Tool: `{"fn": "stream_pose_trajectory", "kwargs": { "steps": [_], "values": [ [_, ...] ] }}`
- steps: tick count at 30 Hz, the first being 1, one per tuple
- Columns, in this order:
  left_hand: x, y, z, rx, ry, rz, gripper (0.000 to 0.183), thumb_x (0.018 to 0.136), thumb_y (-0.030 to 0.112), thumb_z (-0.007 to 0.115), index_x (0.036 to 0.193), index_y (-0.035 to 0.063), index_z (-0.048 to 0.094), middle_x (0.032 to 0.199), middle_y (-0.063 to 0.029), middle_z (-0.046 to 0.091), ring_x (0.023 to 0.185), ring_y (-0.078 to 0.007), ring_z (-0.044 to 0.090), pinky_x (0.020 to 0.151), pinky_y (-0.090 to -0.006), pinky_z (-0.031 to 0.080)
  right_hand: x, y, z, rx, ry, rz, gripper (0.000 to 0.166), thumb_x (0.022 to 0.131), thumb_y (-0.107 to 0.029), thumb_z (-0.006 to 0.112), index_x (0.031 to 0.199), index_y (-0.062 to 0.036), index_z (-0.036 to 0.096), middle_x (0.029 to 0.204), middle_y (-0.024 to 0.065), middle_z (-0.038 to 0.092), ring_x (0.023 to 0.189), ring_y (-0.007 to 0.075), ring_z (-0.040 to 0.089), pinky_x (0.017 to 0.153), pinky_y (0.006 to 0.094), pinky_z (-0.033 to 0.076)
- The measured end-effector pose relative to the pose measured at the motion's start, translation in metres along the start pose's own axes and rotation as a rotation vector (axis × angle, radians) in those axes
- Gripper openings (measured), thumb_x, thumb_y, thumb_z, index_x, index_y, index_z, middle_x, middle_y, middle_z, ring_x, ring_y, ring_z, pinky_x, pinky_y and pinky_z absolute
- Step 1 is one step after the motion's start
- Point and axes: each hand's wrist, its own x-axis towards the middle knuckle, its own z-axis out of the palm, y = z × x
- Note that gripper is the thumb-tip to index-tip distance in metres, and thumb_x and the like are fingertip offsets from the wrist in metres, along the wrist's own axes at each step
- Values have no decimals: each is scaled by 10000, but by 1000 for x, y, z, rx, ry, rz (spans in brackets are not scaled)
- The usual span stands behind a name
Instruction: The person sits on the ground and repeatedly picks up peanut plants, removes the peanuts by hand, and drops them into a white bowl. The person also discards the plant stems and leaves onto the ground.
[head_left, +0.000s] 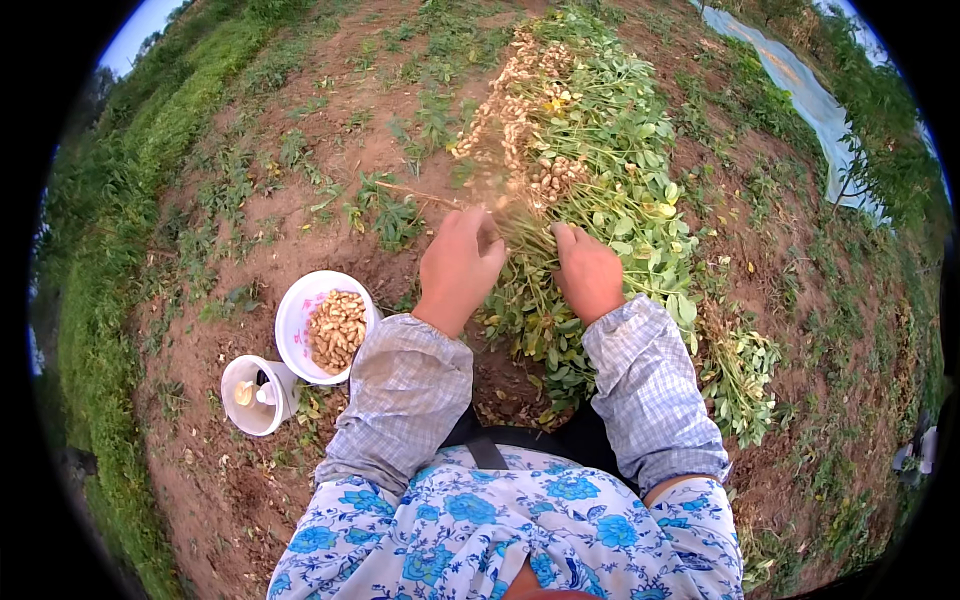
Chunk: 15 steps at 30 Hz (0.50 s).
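My right hand (589, 268) grips the green stems (536, 234) of an uprooted peanut plant. Its blurred root end points away from me, beside a cluster of peanuts in the shell (559, 178). Left of those stems, my left hand (461, 262) is curled, thumb near the forefinger. A thin brown stick or root (416, 193) runs out leftward from its far side. The fingertips of the left hand are hidden, so I cannot tell what they hold. Leafy peanut plants (630, 135) lie in a long row ahead, with pods (517, 97) along its left side.
On the soil at my left stands a white bucket (294, 319) partly filled with peanuts (339, 330). A smaller white bucket (232, 409) beside it holds a few small items. Loose plants (750, 375) lie at right. A pale blue sheet (817, 97) stretches along the far right.
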Motion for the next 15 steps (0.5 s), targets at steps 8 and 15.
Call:
{"fn": "stream_pose_trajectory", "kwargs": {
  "steps": [8,15],
  "values": [
    [7,-15,-2,-688,171,-160,146,898,127,645,944,27,550,884,-58,632,764,-141,626,680,-262,516,-1,10,-7,193,-112,176,444,737,-109,715,1112,-68,481,923,167,626,838,357,627,688,441,510],
    [25,-48,3,-1219,377,-422,181,921,155,634,956,19,521,858,-85,639,759,-152,631,655,-256,546,3,-1,-8,219,-218,137,428,746,-165,727,1061,-55,460,854,189,642,784,384,633,665,467,504]
  ]
}}
